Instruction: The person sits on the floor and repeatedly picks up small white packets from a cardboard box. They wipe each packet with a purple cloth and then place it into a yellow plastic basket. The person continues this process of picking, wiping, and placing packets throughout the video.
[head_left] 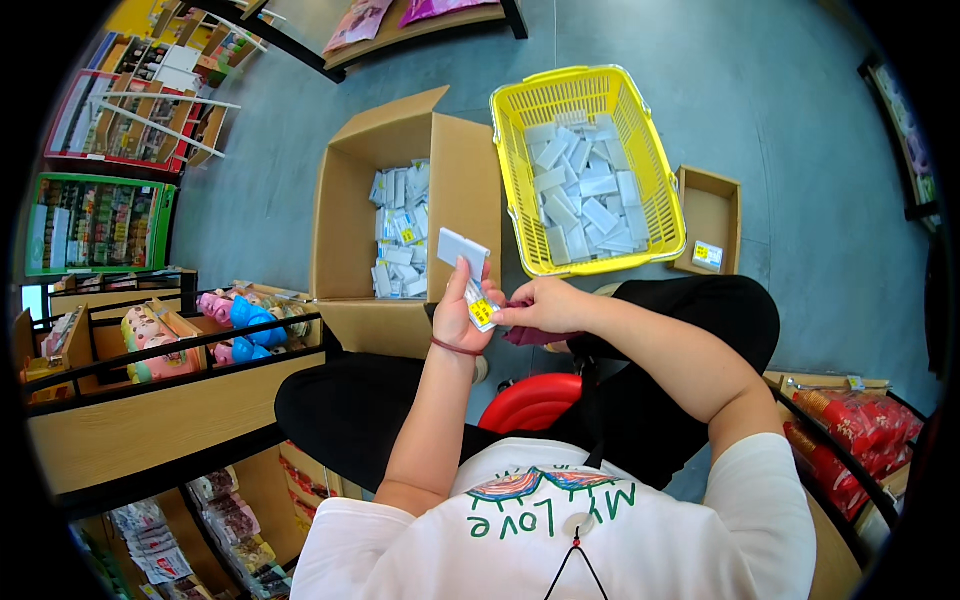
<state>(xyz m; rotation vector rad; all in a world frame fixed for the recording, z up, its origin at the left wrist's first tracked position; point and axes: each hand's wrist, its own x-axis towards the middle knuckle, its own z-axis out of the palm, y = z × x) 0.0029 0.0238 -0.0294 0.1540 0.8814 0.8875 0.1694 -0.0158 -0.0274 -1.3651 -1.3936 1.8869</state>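
My left hand [450, 318] is closed around a plain white plastic tag [462, 248] and, below it, a tag with a yellow label [482, 308]. My right hand [548, 305] pinches the lower end of the labelled tag, and some maroon cloth [530, 336] shows just beneath it. An open cardboard box [463, 190] at centre left holds several white and labelled tags. To its right, a yellow plastic basket [590, 266] holds several plain white tags. A shallow cardboard box [708, 190] beside the basket contains a labelled tag [707, 256].
Black-framed shelves [140, 450] with packets and plush toys run along the left; more shelving [420, 30] stands at the top. Red packages [850, 430] are at my right. My crossed legs surround a red round object [530, 400]. Grey floor [770, 120] lies beyond the basket.
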